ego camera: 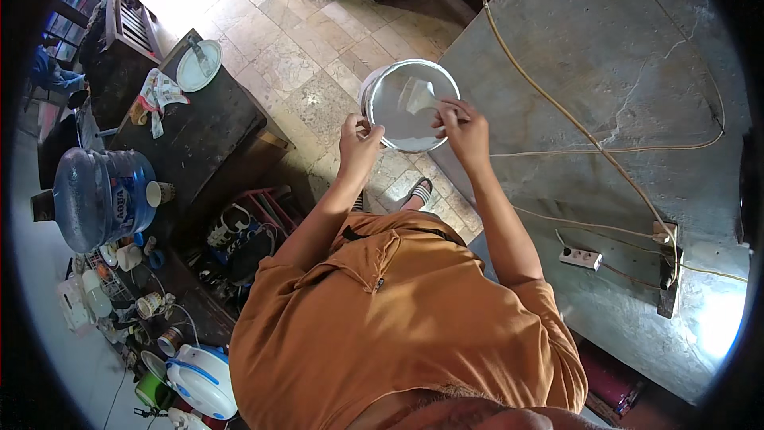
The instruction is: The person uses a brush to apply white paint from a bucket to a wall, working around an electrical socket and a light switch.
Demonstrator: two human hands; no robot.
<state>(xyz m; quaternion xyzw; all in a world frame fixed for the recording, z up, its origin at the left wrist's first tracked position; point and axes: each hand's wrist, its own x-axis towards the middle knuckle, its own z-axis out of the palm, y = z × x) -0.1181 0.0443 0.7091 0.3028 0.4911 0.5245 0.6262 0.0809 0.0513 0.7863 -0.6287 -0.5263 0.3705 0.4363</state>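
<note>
A round white bucket (365,88) is in front of me above the tiled floor, with a smooth greyish surface inside its rim. My left hand (362,142) grips the bucket's near left rim between thumb and fingers. In my right hand (461,125), over the right side of the bucket, is a pale, wide-bladed tool (418,97), perhaps a putty knife or scraper. Its blade lies over the bucket's opening; whether it touches the contents cannot be told. The bucket's underside is hidden.
At left, a dark table (197,125) bears a white lid (200,65) and crumpled paper (160,94). A large blue water bottle (101,197) lies beside a paper cup (161,193). Along the grey wall (597,83) at right run cables and a power strip (580,258). A sandalled foot (419,191) is below the bucket.
</note>
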